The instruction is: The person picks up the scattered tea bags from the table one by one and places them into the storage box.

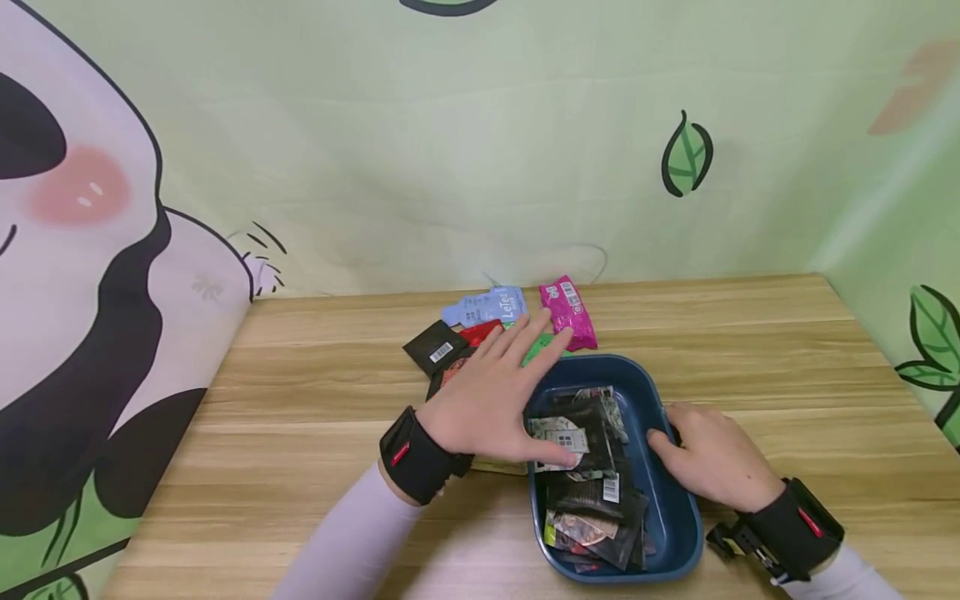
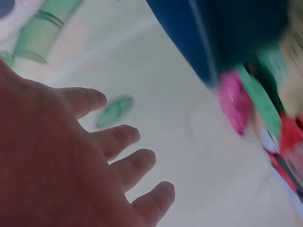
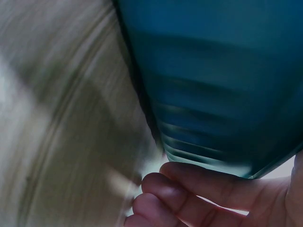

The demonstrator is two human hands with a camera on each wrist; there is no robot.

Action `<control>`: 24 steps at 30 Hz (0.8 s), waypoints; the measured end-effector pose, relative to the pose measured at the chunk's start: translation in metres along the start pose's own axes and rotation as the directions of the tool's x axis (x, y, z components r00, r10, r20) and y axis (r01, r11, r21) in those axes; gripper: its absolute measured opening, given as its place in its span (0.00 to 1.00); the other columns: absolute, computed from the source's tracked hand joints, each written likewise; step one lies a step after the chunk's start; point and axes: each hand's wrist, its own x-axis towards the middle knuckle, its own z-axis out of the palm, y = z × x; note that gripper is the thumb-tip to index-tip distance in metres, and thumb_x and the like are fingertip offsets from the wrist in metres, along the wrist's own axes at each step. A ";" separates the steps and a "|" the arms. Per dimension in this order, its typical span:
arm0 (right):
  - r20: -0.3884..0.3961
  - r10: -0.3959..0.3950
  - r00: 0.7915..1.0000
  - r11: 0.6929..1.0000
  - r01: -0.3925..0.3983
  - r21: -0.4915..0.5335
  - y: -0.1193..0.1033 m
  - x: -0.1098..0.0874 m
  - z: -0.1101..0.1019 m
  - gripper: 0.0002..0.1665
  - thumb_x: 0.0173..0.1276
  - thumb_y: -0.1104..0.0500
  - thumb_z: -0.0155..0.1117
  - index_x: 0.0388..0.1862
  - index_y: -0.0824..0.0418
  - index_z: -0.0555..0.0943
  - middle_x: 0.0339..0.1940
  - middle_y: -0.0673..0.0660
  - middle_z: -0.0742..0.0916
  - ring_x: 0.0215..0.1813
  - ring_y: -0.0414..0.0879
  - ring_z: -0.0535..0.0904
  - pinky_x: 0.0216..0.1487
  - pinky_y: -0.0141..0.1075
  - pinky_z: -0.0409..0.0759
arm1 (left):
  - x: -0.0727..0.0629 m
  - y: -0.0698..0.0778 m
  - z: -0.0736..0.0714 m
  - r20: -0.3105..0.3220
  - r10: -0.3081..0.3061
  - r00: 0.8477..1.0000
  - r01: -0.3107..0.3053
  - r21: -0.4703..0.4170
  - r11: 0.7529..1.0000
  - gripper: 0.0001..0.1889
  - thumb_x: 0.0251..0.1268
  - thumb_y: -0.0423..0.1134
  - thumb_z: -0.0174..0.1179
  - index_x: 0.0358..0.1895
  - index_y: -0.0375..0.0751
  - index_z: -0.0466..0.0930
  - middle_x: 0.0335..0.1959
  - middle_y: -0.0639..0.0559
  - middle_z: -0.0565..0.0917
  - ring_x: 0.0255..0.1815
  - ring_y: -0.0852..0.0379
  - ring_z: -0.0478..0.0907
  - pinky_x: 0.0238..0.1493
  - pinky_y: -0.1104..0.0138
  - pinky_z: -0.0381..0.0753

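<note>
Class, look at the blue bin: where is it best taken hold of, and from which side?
Probably best at the right rim of the bin, coming from the right, with the thumb inside and fingers outside. The packets inside crowd the left, leaving bare space along that edge, where the right hand has its thumb.
</note>
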 end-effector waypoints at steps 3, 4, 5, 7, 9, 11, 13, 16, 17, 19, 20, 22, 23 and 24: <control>0.003 0.003 1.000 1.000 -0.003 0.001 0.000 0.000 0.000 0.09 0.75 0.54 0.62 0.32 0.53 0.82 0.27 0.48 0.81 0.30 0.39 0.75 0.32 0.37 0.70 | 0.001 -0.022 -0.002 -0.006 -0.077 0.997 0.077 -0.004 0.997 0.67 0.49 0.82 0.61 0.86 0.56 0.35 0.88 0.45 0.39 0.88 0.38 0.38 0.83 0.39 0.47; 0.003 0.003 1.000 1.000 -0.003 0.001 0.000 0.000 0.000 0.10 0.75 0.54 0.62 0.32 0.53 0.82 0.26 0.48 0.80 0.29 0.39 0.75 0.32 0.37 0.70 | 0.001 -0.030 -0.002 -0.007 -0.104 0.995 0.104 -0.007 0.995 0.66 0.50 0.81 0.61 0.86 0.55 0.36 0.88 0.44 0.40 0.87 0.37 0.40 0.82 0.39 0.48; 0.004 0.003 1.000 1.000 -0.003 0.001 0.000 -0.001 0.000 0.10 0.75 0.54 0.62 0.32 0.53 0.82 0.26 0.48 0.80 0.29 0.39 0.75 0.32 0.37 0.70 | 0.001 -0.038 -0.002 -0.012 -0.130 0.991 0.130 -0.016 0.991 0.66 0.51 0.81 0.61 0.86 0.53 0.38 0.87 0.43 0.41 0.87 0.36 0.43 0.82 0.38 0.49; 0.003 0.004 1.000 1.000 -0.004 0.001 0.000 -0.001 0.000 0.10 0.75 0.54 0.62 0.31 0.53 0.81 0.25 0.48 0.80 0.28 0.40 0.74 0.31 0.36 0.69 | 0.000 -0.053 -0.003 -0.014 -0.178 0.984 0.177 -0.045 0.983 0.65 0.52 0.78 0.62 0.86 0.51 0.40 0.87 0.41 0.43 0.86 0.35 0.46 0.82 0.38 0.50; 0.003 0.002 1.000 1.000 -0.002 -0.002 0.000 -0.001 0.000 0.11 0.75 0.54 0.62 0.30 0.52 0.81 0.25 0.48 0.79 0.28 0.40 0.74 0.31 0.36 0.68 | -0.002 -0.068 -0.005 -0.007 -0.231 0.973 0.230 -0.076 0.970 0.64 0.53 0.77 0.62 0.86 0.51 0.41 0.87 0.41 0.43 0.86 0.35 0.47 0.82 0.38 0.50; 0.004 0.001 1.000 1.000 -0.001 -0.004 0.000 -0.001 -0.001 0.11 0.75 0.54 0.62 0.30 0.52 0.80 0.24 0.48 0.79 0.27 0.40 0.73 0.31 0.36 0.68 | -0.004 -0.082 -0.005 0.006 -0.282 0.959 0.281 -0.106 0.954 0.63 0.54 0.77 0.61 0.86 0.52 0.40 0.87 0.42 0.42 0.86 0.35 0.45 0.81 0.37 0.51; 0.004 0.000 1.000 1.000 0.000 -0.006 -0.001 -0.001 -0.001 0.12 0.75 0.54 0.62 0.29 0.52 0.80 0.23 0.48 0.78 0.27 0.40 0.73 0.31 0.36 0.67 | -0.007 -0.096 -0.006 0.016 -0.324 0.946 0.324 -0.117 0.939 0.63 0.55 0.77 0.61 0.86 0.52 0.40 0.87 0.42 0.42 0.86 0.36 0.43 0.81 0.37 0.52; 0.001 -0.005 1.000 1.000 0.005 -0.006 -0.001 -0.001 -0.002 0.12 0.76 0.54 0.61 0.29 0.53 0.80 0.23 0.48 0.78 0.26 0.40 0.72 0.30 0.36 0.66 | -0.010 -0.114 -0.005 0.019 -0.369 0.929 0.368 -0.123 0.922 0.62 0.56 0.76 0.61 0.86 0.50 0.41 0.87 0.40 0.44 0.86 0.35 0.45 0.80 0.36 0.54; 0.001 -0.005 1.000 1.000 0.005 -0.005 -0.001 -0.001 -0.002 0.12 0.76 0.54 0.61 0.29 0.53 0.80 0.23 0.48 0.78 0.26 0.40 0.72 0.30 0.36 0.66 | -0.012 -0.120 -0.004 0.016 -0.375 0.927 0.374 -0.122 0.919 0.61 0.57 0.75 0.61 0.86 0.48 0.42 0.86 0.38 0.46 0.86 0.34 0.46 0.80 0.37 0.55; 0.001 -0.005 1.000 1.000 0.005 -0.004 -0.001 -0.001 -0.002 0.12 0.76 0.54 0.61 0.30 0.53 0.80 0.23 0.48 0.78 0.27 0.40 0.73 0.30 0.36 0.67 | -0.014 -0.130 -0.001 0.016 -0.392 0.920 0.391 -0.121 0.912 0.59 0.59 0.73 0.60 0.86 0.46 0.44 0.85 0.36 0.50 0.85 0.34 0.50 0.79 0.37 0.57; 0.002 -0.005 1.000 1.000 0.005 -0.004 -0.002 -0.001 -0.002 0.11 0.76 0.54 0.62 0.30 0.53 0.81 0.23 0.48 0.78 0.27 0.40 0.73 0.30 0.36 0.67 | -0.015 -0.134 0.001 0.021 -0.399 0.917 0.399 -0.123 0.909 0.58 0.60 0.72 0.60 0.86 0.46 0.45 0.85 0.36 0.52 0.84 0.34 0.51 0.79 0.37 0.58; 0.004 -0.001 1.000 1.000 0.001 -0.005 -0.002 -0.001 -0.002 0.12 0.75 0.54 0.62 0.30 0.53 0.80 0.23 0.48 0.78 0.27 0.40 0.73 0.30 0.36 0.67 | -0.017 -0.142 0.005 0.030 -0.415 0.909 0.415 -0.128 0.901 0.55 0.63 0.70 0.59 0.85 0.45 0.47 0.83 0.35 0.55 0.83 0.33 0.54 0.79 0.38 0.59; 0.006 0.001 1.000 1.000 -0.001 -0.004 -0.002 -0.001 -0.002 0.11 0.75 0.54 0.62 0.30 0.53 0.81 0.24 0.48 0.78 0.27 0.40 0.73 0.30 0.36 0.67 | -0.017 -0.145 0.007 0.033 -0.425 0.905 0.426 -0.128 0.896 0.54 0.64 0.68 0.59 0.85 0.46 0.48 0.83 0.36 0.57 0.83 0.33 0.55 0.78 0.39 0.60; 0.005 0.001 1.000 1.000 -0.001 -0.005 -0.002 -0.001 -0.002 0.11 0.75 0.54 0.62 0.30 0.53 0.81 0.24 0.48 0.78 0.27 0.40 0.73 0.30 0.36 0.67 | -0.018 -0.147 0.009 0.038 -0.434 0.900 0.435 -0.125 0.892 0.52 0.64 0.67 0.59 0.85 0.46 0.49 0.82 0.36 0.58 0.82 0.33 0.56 0.78 0.39 0.61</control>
